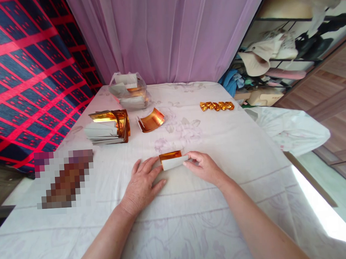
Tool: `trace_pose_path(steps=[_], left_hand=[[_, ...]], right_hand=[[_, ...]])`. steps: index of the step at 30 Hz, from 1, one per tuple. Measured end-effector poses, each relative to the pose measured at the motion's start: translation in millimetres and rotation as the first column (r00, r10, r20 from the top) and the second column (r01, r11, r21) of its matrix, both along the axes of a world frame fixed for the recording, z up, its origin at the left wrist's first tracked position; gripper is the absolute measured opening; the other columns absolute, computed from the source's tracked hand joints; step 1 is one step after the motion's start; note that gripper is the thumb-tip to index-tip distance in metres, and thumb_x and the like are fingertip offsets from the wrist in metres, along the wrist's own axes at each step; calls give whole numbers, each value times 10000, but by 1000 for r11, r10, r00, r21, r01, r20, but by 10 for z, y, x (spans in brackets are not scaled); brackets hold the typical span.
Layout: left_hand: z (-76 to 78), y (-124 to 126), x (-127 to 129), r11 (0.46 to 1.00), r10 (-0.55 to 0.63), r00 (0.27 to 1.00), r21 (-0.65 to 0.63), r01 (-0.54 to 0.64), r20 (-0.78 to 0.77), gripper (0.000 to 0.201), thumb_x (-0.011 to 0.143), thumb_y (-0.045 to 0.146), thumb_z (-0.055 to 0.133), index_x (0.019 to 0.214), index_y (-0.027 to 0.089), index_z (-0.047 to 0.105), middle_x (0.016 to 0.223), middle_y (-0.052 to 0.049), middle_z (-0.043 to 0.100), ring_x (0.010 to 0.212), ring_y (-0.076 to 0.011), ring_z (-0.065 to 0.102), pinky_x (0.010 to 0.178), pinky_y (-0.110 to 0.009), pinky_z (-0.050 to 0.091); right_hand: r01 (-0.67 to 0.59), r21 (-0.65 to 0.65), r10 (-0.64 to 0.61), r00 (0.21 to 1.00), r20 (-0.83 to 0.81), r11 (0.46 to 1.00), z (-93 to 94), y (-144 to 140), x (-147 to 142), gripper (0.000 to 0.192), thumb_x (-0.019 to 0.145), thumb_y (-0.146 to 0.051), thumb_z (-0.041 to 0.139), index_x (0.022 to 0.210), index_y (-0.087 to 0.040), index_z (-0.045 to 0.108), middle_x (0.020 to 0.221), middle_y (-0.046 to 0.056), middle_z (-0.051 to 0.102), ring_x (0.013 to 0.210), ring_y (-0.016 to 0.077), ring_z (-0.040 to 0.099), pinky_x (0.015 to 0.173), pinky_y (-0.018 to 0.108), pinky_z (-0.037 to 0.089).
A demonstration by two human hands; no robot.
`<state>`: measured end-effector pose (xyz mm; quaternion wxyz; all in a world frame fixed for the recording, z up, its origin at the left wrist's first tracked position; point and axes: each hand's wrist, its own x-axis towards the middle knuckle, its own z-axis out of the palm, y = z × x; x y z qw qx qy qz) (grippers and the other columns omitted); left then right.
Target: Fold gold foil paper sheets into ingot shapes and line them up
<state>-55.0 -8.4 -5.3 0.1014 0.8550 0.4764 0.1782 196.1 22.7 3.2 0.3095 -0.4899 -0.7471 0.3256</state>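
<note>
A small sheet of gold foil paper (171, 160), gold on one side and white on the other, lies half rolled on the white bedsheet (195, 206) in front of me. My right hand (204, 167) pinches its right end between thumb and fingers. My left hand (143, 183) rests flat on the sheet at the paper's left end, fingers spread and touching it.
A stack of gold foil sheets (107, 127) lies at the left, a curled loose sheet (151, 120) beside it. A clear bag of more sheets (129, 90) sits farther back. A row of folded gold pieces (217, 106) lies at the right. A purple curtain (167, 32) hangs behind.
</note>
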Motion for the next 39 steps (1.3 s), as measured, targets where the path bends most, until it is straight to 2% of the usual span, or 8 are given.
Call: trace_pose_path(steps=[6,12,20,24,27,30,33,39], left_hand=[[-27,20,-1,997,67,997,33,-68,39,205,882,266,593,1063,242,685,1370,-99,572,1274,-306,500,1088,-597,312],[-48,15,7,995,87,991,38,-91,103,120,887,258,593,898,253,713,1312,-72,617,1260,-301,508,1073,-602,312],[-52,85,-21,991,119,912,15,-136,393,187,908,316,518,817,223,652,1108,-77,710,1137,-253,599,994,-475,445],[-30,74,-4,988,155,877,-51,-148,455,166,900,332,507,846,237,632,1027,-56,730,1095,-239,621,1039,-476,405],[-20,36,29,983,182,853,-111,-146,489,181,901,356,497,842,237,620,876,-16,718,888,-191,653,1063,-458,370],[-2,0,65,963,248,777,-231,-135,579,240,904,410,492,788,220,583,711,14,618,699,-143,577,872,-336,469],[32,-17,95,917,351,658,-387,-98,666,299,883,483,517,776,206,558,668,22,526,624,-120,480,622,-228,427],[65,1,119,886,430,528,-454,-91,732,342,815,538,594,790,201,545,685,28,487,631,-110,431,595,-210,394]], right_hand=[[78,40,-77,997,-29,996,12,-43,-95,199,865,-352,502,721,-216,502,605,-46,497,555,109,461,537,216,343],[65,-44,-69,995,-78,997,17,-76,-133,243,868,-376,497,688,-226,433,524,-83,352,473,87,338,476,210,268],[-36,-76,21,982,-189,996,81,-84,-152,198,783,-356,624,913,-212,583,772,-3,649,670,130,564,654,245,450],[19,-58,-30,981,-193,998,69,-90,-171,149,801,-363,588,809,-215,565,669,-24,592,597,114,509,583,226,416],[45,-94,-65,975,-212,994,48,-100,-186,188,812,-386,571,749,-217,520,593,-51,495,533,96,441,512,210,354],[35,-143,-69,969,-237,989,53,-114,-206,180,804,-382,578,776,-217,513,580,-61,482,511,92,433,497,209,341],[4,-163,-47,964,-261,987,82,-132,-229,159,795,-362,593,819,-214,539,600,-53,548,532,98,489,529,211,386],[-31,-260,-46,958,-284,965,79,-174,-303,194,781,-315,618,935,-198,611,724,-3,707,636,134,631,579,223,456]])
